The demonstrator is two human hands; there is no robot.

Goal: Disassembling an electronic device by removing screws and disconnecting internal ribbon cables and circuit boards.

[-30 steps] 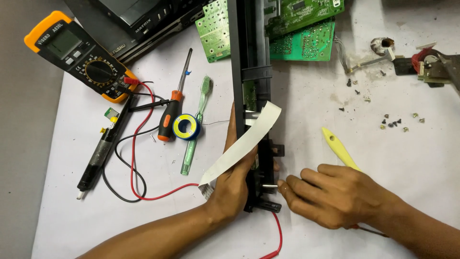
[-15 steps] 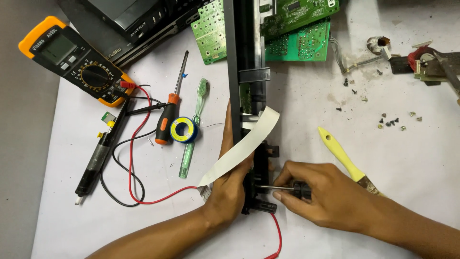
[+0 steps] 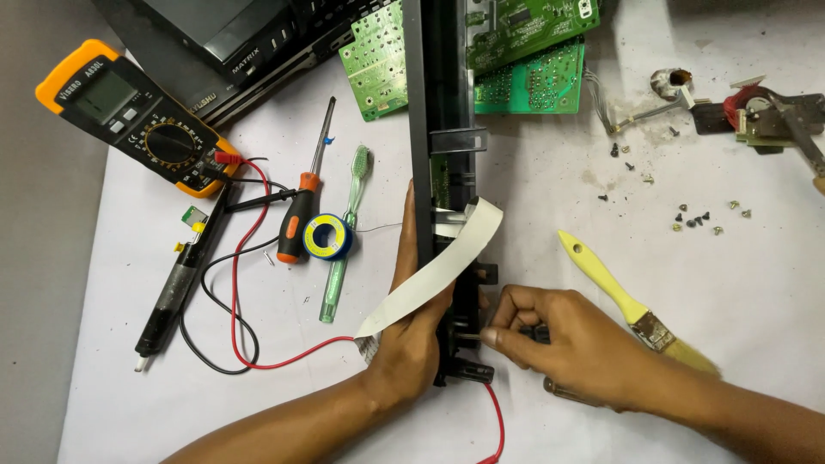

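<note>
— How is the work on the long black plastic panel (image 3: pixel 440 172) looking from your end?

— I am seeing it lying across the middle of the white-covered table (image 3: pixel 550 223), running from the far edge toward the near edge. My left hand (image 3: pixel 412 344) is wrapping around the panel's near end and bracing it from the left side, with the flat white ribbon cable (image 3: pixel 434 271) draping over the fingers.

— And the other hand?

— My right hand (image 3: pixel 559 344) is closing around a dark-handled screwdriver (image 3: pixel 533 333), pressing its tip sideways into the near end of the panel. I am judging this to be mid-disassembly: the green circuit boards (image 3: pixel 516 51) are already lying loose at the far edge, and small loose screws (image 3: pixel 700 219) are scattering toward the right edge.

— What is sitting unused?

— The yellow-handled paintbrush (image 3: pixel 636 309) just beside my right wrist, plus the orange-and-black screwdriver (image 3: pixel 301 215), green toothbrush (image 3: pixel 344 232), blue solder reel (image 3: pixel 328 236) and yellow multimeter (image 3: pixel 129 116) toward the left. The panel's near end is not yet coming apart, as far as I can tell.
</note>
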